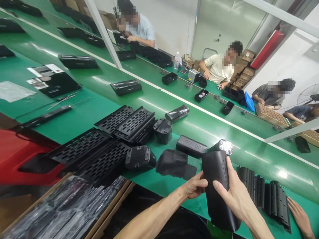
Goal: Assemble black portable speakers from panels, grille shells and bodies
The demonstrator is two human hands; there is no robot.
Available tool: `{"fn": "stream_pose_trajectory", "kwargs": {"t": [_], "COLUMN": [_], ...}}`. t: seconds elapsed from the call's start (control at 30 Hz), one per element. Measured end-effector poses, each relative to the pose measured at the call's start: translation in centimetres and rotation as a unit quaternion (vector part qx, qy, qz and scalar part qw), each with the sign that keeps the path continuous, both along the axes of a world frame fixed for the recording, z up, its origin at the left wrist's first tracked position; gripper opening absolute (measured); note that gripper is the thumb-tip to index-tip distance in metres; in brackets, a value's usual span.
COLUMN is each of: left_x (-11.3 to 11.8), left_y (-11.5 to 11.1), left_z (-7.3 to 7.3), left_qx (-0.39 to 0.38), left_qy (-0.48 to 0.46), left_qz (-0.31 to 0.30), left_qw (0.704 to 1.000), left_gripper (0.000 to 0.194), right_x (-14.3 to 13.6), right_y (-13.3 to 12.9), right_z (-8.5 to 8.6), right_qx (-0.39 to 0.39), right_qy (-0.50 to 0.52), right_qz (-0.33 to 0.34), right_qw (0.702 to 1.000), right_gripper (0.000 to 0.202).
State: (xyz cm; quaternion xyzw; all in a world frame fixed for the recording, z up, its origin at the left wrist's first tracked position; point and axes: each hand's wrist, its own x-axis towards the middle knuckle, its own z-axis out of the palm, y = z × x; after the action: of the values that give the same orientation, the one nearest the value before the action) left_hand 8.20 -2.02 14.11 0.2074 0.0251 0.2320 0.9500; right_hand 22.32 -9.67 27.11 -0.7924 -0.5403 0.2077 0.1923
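Our left hand (194,186) pinches the left edge of a black housing (214,171), long axis running near to far; our right hand (236,196) wraps its right side.

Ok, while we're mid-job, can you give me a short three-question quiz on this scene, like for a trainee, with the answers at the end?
1. Multiple choice: what are the left hand and right hand holding between them?
A) a clear bottle
B) a black casing
C) a blue tray

2. True or false: the slotted black panels are piled on the green table, to the left of the casing in the picture.

3. Fill in the blank: the plastic-wrapped parts at the lower left lie in a box made of ____.

Key: 1. B; 2. True; 3. cardboard
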Motion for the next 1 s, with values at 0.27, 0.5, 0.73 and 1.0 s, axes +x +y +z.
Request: {"fn": "stream_pose_trajectory", "kwargs": {"t": [0.27, 0.5, 0.73, 1.0], "left_x": [0.7, -0.2, 0.4, -4.8], "left_y": [1.1, 3.2, 4.5, 12.8], "left_z": [1.5, 2.6, 3.5, 8.6], "left_qx": [-0.007, 0.011, 0.059, 0.402], "left_qy": [0.035, 0.061, 0.097, 0.158], "left_qz": [0.016, 0.123, 0.128, 0.123], "left_qw": [0.999, 0.990, 0.985, 0.894], "left_gripper": [0.078, 0.070, 0.082, 0.117], "right_x": [1.8, -0.9, -3.5, -0.8], "right_y": [1.8, -4.4, -2.1, -4.1], "right_z": [1.1, -2.7, -6.0, -3.8], "right_qx": [-0.049, 0.218, 0.350, 0.353], "right_qy": [0.109, 0.117, 0.038, 0.123], "right_qz": [0.016, -0.103, -0.161, -0.116], "right_qw": [0.993, 0.963, 0.922, 0.920], "right_gripper": [0.101, 0.115, 0.088, 0.082]}}
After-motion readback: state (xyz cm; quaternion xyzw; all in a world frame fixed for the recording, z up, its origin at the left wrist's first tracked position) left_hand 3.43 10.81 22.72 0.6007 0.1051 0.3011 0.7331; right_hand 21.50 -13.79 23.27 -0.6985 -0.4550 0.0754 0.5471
